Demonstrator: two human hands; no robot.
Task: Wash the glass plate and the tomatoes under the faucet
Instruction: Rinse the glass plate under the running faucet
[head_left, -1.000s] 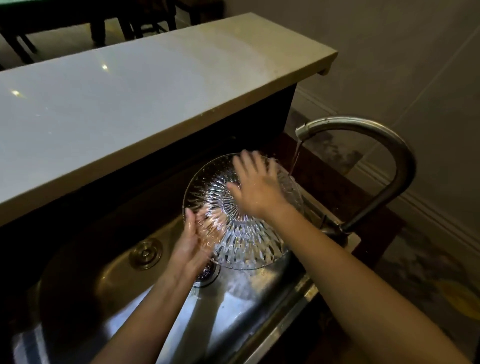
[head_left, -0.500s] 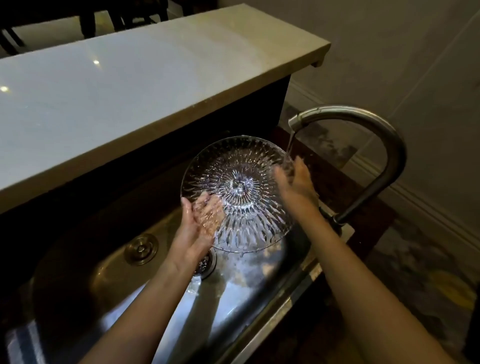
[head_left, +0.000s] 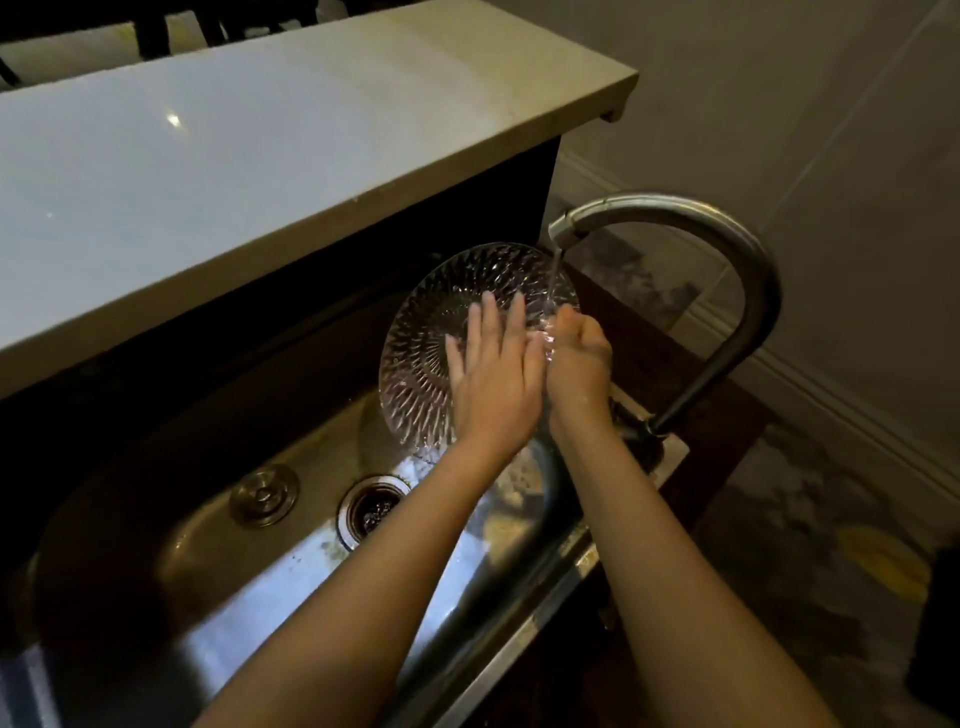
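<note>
Although the plate (head_left: 431, 332) stays tilted under the faucet (head_left: 727, 244) stream, above the sink (head_left: 208, 545), the grip has swapped. The left hand (head_left: 496, 374), lately holding the lower rim, now lies flat on its face, fingers straight and apart. The right hand (head_left: 579, 364) clamps the right rim, fingers curled. Plate wash continues; tomatoes not in view, judged pending.

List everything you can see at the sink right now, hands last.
glass plate: one, clear with a cut pattern, held tilted over the sink under the running water
faucet: one, silver, curved, right of the sink
sink: one, steel, below the counter
drain: one, dark, in the sink floor
round cap: one, metal, left of the drain
counter: one, pale, behind the sink
left hand: flat on the plate's face
right hand: grips the plate's right rim
</note>
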